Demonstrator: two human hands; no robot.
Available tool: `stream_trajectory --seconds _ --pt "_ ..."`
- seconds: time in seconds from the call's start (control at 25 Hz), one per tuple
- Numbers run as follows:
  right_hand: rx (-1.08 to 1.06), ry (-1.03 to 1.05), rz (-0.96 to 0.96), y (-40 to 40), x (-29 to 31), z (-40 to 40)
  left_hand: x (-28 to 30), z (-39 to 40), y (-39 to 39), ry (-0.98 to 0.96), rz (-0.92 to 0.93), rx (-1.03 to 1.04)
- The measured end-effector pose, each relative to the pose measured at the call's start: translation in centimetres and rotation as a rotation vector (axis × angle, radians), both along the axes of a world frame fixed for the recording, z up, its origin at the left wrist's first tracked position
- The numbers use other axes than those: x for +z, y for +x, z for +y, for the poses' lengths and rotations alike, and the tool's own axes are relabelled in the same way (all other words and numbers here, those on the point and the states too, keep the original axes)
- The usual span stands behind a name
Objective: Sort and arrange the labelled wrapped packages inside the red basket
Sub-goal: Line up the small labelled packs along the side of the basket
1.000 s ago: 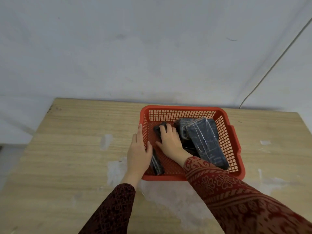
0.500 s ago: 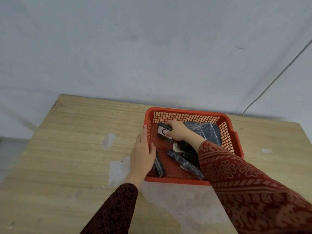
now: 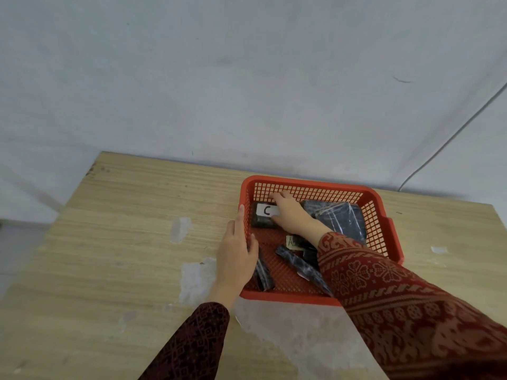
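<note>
A red plastic basket [image 3: 384,223] sits on the wooden table and holds several dark wrapped packages. My right hand [image 3: 290,213] reaches into its far left corner and grips a package with a white label marked C [image 3: 264,218]. A large dark package [image 3: 340,219] lies at the far right. A package with a pale label [image 3: 295,242] and a long narrow package [image 3: 297,266] lie near the middle, partly under my sleeve. Another narrow package [image 3: 264,275] leans inside the left wall. My left hand [image 3: 238,256] holds the basket's left rim, thumb inside.
The wooden table [image 3: 123,256] runs wide to the left of the basket, with pale worn patches. A white wall stands right behind the table's far edge. A thin grey cable [image 3: 450,141] runs up the wall at the right.
My right hand has moved from the basket's middle to the far left corner with the C-labelled package. The large package now lies flatter at the right. My left hand stays on the rim.
</note>
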State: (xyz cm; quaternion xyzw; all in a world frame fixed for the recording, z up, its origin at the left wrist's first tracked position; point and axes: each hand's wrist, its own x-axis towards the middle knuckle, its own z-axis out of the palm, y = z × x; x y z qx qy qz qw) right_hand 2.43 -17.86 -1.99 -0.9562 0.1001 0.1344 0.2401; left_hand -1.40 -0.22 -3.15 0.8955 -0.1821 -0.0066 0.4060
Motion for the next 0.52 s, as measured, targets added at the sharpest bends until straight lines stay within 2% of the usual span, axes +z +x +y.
stream_trajectory --seconds 0.08,0.2,0.4,0.52 --pt "0.011 0.002 -0.077 -0.6 -0.9 0.8 -0.1 0.0 0.1 -0.009 -0.001 0.003" --pt "0.027 -0.011 -0.094 -1.0 -2.1 1.5 -0.2 0.0 0.1 -0.033 -0.002 0.005" --pt "0.052 -0.331 -0.201 -0.2 -3.0 1.5 -0.3 0.0 0.2 -0.026 -0.002 -0.003" --pt "-0.005 -0.305 -0.220 -0.5 -3.4 2.2 -0.3 0.0 0.1 -0.024 0.008 -0.005"
